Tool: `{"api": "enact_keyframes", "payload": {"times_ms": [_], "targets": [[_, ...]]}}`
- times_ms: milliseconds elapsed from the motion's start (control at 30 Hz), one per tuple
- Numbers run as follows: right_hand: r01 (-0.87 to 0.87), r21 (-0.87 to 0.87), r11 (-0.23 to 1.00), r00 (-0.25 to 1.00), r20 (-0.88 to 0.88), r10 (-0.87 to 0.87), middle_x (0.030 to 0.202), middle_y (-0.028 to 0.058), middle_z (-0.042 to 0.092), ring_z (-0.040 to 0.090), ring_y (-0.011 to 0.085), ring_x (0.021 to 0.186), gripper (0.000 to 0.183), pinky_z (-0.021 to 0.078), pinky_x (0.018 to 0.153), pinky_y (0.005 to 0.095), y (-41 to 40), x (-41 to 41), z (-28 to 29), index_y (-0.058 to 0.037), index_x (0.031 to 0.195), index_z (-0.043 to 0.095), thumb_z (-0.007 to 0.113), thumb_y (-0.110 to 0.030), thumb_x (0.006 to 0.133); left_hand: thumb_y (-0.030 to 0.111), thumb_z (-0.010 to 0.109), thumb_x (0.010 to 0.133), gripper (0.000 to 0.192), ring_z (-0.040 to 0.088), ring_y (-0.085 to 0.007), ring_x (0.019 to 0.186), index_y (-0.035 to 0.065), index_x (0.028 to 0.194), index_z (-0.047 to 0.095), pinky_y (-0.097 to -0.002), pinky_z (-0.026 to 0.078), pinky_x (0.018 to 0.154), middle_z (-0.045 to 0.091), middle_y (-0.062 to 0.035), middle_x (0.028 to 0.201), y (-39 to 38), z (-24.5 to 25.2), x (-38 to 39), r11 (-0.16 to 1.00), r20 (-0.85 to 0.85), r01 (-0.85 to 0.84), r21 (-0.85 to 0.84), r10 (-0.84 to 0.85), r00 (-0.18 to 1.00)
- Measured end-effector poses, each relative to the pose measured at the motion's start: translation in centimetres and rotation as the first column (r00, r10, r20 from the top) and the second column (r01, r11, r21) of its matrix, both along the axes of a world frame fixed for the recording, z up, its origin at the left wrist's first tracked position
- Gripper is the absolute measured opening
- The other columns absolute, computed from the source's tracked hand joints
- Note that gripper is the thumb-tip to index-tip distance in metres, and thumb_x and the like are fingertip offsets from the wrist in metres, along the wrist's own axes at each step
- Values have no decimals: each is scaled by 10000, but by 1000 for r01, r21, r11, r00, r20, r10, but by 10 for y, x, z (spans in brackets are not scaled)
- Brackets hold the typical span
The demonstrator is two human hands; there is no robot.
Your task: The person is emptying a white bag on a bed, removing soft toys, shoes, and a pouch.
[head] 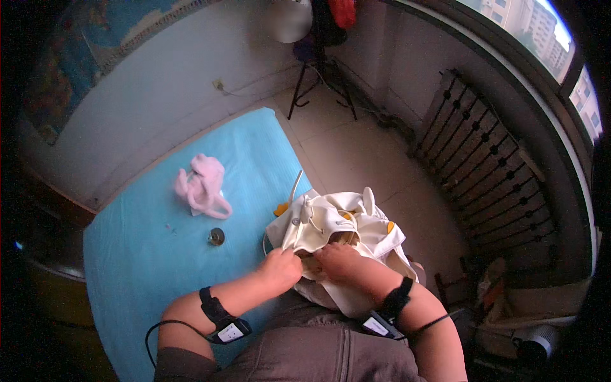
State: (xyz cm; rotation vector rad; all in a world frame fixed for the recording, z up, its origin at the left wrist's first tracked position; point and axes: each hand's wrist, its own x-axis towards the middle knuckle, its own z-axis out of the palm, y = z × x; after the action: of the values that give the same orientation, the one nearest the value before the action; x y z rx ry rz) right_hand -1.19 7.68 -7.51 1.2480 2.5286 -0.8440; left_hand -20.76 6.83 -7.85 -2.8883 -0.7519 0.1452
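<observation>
A white drawstring bag with yellow patches lies against my lap at the table's right edge, its mouth facing me. My left hand grips the left side of the bag's rim. My right hand reaches into the mouth; its fingertips are hidden, so what they touch does not show. Left of the bag, a small round cup-like object sits on the light blue table cover. Beyond it lies a soft pink plush item with a loop.
Behind the table stands a black-legged stand on the tiled floor. A dark radiator runs under the window at the right. A wall socket with a cable is at the back. A white cylindrical device stands at the lower right.
</observation>
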Motion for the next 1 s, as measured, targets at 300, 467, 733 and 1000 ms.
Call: {"api": "enact_keyframes", "payload": {"times_ms": [300, 467, 733, 1000], "targets": [[359, -20, 933, 920, -161, -358, 1018, 128, 641, 614, 325, 948, 362, 497, 787, 423, 39, -26, -27, -152, 1096, 590, 565, -339, 787, 148, 572, 696, 98, 603, -216, 635, 89, 759, 617, -351, 488, 422, 550, -62, 743, -30, -34, 14, 936, -47, -347, -63, 345, 938], [379, -6, 925, 912, -169, -375, 1034, 130, 635, 607, 328, 963, 370, 494, 793, 423, 29, -27, -29, -148, 1098, 588, 565, -346, 786, 156, 572, 687, 130, 600, -207, 602, 83, 770, 640, -351, 481, 439, 577, -49, 723, -30, -38, 17, 936, 117, -351, -16, 351, 929], [385, 1, 923, 914, -137, -382, 1059, 132, 626, 596, 333, 986, 383, 490, 803, 422, 16, -19, -25, -141, 1102, 586, 567, -356, 786, 199, 580, 672, 111, 587, -197, 667, 120, 665, 657, -336, 463, 525, 586, -24, 718, -20, -39, 19, 952, -3, -301, -48, 301, 954], [436, -105, 894, 874, -187, -448, 1229, 137, 500, 453, 327, 1149, 493, 350, 945, 407, 20, -17, -17, -128, 1199, 516, 582, -388, 786, 192, 571, 698, 124, 598, -201, 728, 111, 681, 663, -348, 490, 581, 593, -31, 745, -12, -31, 19, 892, -106, -435, -120, 424, 899]]}}
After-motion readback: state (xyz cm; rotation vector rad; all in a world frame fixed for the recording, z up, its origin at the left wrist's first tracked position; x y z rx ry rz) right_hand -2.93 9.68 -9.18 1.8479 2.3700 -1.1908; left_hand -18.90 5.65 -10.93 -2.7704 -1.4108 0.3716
